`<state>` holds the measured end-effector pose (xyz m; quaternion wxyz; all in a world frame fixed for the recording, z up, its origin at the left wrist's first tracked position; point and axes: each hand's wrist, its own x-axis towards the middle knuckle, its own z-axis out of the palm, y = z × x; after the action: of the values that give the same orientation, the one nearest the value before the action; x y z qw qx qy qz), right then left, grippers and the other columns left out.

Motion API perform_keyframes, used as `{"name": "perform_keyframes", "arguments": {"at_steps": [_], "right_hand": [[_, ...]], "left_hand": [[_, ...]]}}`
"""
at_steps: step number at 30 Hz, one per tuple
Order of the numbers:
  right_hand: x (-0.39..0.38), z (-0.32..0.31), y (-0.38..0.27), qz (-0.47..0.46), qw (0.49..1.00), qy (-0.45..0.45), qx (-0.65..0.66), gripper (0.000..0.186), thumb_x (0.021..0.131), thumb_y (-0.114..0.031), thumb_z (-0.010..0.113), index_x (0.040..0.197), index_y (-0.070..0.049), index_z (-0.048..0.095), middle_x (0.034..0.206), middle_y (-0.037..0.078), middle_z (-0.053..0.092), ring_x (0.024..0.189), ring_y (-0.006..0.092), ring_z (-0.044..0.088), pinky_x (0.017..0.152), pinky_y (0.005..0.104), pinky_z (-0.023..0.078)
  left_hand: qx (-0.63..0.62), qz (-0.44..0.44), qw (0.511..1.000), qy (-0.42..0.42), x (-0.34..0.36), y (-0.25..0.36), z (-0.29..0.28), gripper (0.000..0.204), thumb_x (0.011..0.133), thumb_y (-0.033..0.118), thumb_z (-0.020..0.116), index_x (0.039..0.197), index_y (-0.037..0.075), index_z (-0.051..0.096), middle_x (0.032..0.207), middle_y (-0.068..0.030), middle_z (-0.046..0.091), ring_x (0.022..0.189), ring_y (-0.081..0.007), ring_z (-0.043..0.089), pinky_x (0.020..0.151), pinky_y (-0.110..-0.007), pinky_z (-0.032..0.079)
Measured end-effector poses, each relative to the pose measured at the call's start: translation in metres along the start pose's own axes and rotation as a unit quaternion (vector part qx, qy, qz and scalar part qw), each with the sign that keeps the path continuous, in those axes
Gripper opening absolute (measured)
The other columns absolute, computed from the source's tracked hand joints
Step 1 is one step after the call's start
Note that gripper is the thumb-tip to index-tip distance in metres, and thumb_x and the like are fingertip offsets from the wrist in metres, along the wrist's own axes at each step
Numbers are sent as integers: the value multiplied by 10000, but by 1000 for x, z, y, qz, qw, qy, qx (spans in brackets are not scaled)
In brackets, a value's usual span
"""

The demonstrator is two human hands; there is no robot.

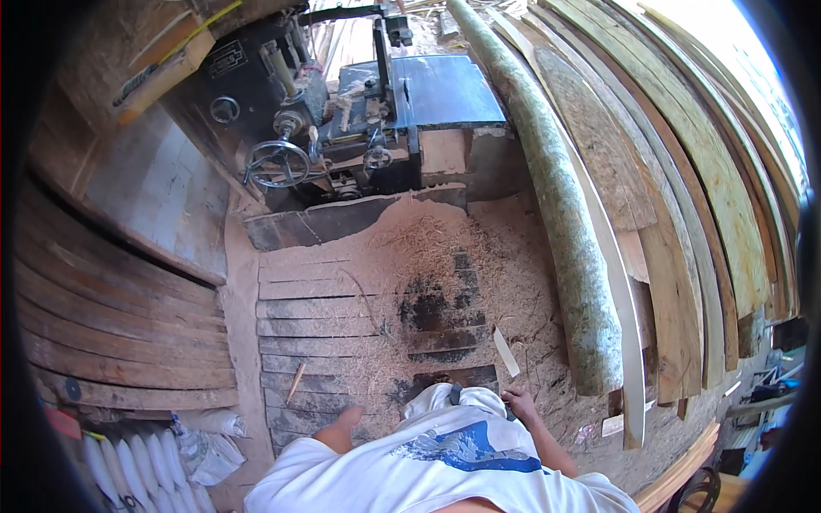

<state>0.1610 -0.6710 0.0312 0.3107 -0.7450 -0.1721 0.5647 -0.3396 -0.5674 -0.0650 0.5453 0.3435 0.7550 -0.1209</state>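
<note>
"Our grips?"
"We can't tell; a pale strip lies near our right hand, a stick near our left hand."
"In our way?"
"Heaped sawdust before the machine; rightward, a log."

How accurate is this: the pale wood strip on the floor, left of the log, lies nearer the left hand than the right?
Wrong hand: in the head view, the pale wood strip on the floor, left of the log, lies nearer the right hand.
</note>
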Motion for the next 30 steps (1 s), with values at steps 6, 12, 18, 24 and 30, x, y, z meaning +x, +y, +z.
{"name": "perform_keyframes", "arguments": {"at_steps": [6,12,18,24,30], "right_hand": [[-3,-17,27,-44,980,88,174,207,907,-159,588,988,22,646,793,92,649,620,153,615,549,261,495],[-55,-78,75,19,942,237,237,231,908,-220,591,958,2,625,768,88,651,573,149,612,498,255,484],[-88,-149,148,55,822,567,-13,291,851,-247,562,764,17,647,748,183,647,585,293,613,543,395,472],[-104,-262,100,110,652,750,-10,431,897,-379,528,905,37,642,872,256,635,803,411,595,739,462,455],[-79,-387,148,130,599,780,-126,425,879,-352,581,1142,-21,622,1122,199,636,958,364,614,864,431,467]], "left_hand": [[56,202,975,71,88,131,-23,464,764,409,633,931,-18,698,934,-262,671,916,-358,655,818,-435,488],[10,347,938,8,-6,331,53,309,799,357,679,789,48,666,738,-70,670,681,-174,620,652,-328,490],[44,365,929,-48,-28,349,111,292,812,356,682,843,66,661,753,-58,661,690,-155,612,644,-318,486],[229,147,957,-103,-28,282,109,334,817,393,625,909,77,680,745,-28,613,613,-154,548,566,-362,449],[311,50,945,-88,-78,321,89,241,845,304,594,927,91,669,731,-15,575,582,-142,512,532,-325,426]]}}
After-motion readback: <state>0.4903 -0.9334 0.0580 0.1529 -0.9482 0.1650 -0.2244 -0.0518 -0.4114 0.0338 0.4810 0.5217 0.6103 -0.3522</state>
